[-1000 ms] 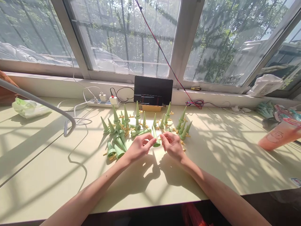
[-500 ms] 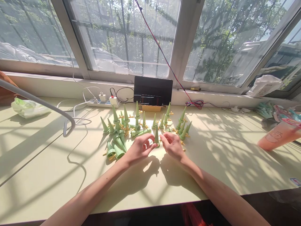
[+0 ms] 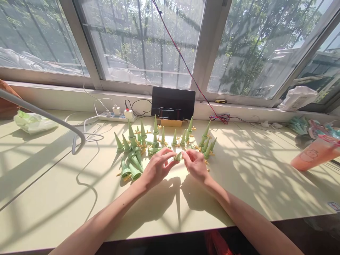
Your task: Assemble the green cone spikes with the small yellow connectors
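Note:
Between the fingertips of my left hand (image 3: 158, 165) is a small green cone (image 3: 177, 157), leaning so that its tip points partly toward me. My right hand (image 3: 196, 163) is closed in a pinch at the cone's right side; whatever lies between its fingertips is too small to make out. Behind my hands stand several upright green cones (image 3: 155, 125), many with yellow pegs sticking out at the sides. To the left of my left hand, several longer green cones (image 3: 133, 170) lie on their sides in a heap, partly overlapping, with yellow pegs near them.
At the back of the table (image 3: 66, 202) a dark tablet (image 3: 172, 99) stands against a small cardboard box. A power strip (image 3: 118, 117) with plugs and cables sits left of it. On the right an orange-pink cup (image 3: 310, 154) leans; a grey tube (image 3: 47, 115) arches in from the left.
The cone in my left hand was upright and now tips toward me, looking shorter. My right hand stays close beside it.

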A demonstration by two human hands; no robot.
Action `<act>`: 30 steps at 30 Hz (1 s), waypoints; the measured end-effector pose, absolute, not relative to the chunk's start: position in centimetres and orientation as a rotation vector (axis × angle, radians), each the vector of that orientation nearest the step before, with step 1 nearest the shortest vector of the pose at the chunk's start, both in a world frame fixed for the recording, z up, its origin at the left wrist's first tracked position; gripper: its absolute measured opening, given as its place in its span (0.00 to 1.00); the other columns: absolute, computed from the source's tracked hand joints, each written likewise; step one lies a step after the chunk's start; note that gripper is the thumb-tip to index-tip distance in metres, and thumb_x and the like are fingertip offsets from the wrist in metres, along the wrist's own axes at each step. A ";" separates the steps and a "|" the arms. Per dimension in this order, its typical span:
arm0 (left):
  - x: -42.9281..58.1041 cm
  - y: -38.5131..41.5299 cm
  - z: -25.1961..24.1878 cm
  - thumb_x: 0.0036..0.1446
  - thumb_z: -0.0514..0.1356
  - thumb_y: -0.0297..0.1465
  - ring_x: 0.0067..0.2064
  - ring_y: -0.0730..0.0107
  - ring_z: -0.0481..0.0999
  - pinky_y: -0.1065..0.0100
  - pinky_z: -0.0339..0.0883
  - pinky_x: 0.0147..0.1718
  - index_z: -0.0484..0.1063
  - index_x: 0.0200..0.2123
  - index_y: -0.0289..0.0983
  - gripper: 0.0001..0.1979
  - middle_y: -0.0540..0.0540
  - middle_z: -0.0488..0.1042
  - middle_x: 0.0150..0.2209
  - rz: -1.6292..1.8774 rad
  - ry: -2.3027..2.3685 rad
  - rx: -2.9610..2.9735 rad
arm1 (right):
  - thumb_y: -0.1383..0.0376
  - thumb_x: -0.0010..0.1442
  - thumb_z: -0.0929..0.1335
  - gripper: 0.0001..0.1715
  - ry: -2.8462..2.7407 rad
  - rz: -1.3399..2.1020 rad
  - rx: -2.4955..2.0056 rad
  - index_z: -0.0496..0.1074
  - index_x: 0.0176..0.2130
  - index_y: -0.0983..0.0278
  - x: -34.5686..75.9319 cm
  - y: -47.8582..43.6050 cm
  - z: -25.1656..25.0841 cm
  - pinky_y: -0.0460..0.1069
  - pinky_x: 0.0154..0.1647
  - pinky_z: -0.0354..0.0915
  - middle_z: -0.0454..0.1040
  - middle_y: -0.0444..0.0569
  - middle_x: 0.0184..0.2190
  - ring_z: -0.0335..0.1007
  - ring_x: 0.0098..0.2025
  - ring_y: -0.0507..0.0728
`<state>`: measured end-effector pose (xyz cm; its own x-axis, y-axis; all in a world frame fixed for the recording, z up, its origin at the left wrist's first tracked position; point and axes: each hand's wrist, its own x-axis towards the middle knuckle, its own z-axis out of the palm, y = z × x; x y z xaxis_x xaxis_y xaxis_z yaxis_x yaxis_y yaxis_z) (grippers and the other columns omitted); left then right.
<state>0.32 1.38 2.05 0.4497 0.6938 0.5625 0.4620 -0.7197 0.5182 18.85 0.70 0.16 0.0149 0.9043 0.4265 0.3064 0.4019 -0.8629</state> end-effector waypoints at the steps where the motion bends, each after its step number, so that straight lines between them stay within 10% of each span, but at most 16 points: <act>1: 0.4 1.2 2.4 0.65 0.59 0.36 0.25 0.79 0.68 0.72 0.66 0.27 0.76 0.43 0.40 0.09 0.46 0.74 0.42 1.129 1.013 2.382 | 0.53 0.66 0.66 0.22 -1.521 0.641 -1.106 0.66 0.25 0.62 18.9 0.7 0.1 0.46 0.19 0.55 0.62 0.40 0.16 0.57 0.18 0.50; 11: 0.9 0.4 4.4 0.64 0.53 0.50 0.18 0.77 0.65 0.73 0.61 0.21 0.71 0.22 0.35 0.28 0.52 0.68 0.18 0.948 1.150 1.837 | 0.53 0.68 0.65 0.20 -1.467 0.527 -0.998 0.66 0.28 0.61 18.9 0.2 0.3 0.46 0.20 0.60 0.62 0.40 0.18 0.60 0.19 0.50; 30: 1.0 0.2 4.4 0.58 0.59 0.51 0.16 0.76 0.63 0.72 0.58 0.18 0.71 0.27 0.37 0.22 0.53 0.68 0.17 0.771 1.081 1.680 | 0.52 0.67 0.66 0.20 -1.518 0.628 -0.966 0.66 0.28 0.61 18.8 0.1 0.3 0.46 0.18 0.60 0.64 0.40 0.18 0.62 0.18 0.50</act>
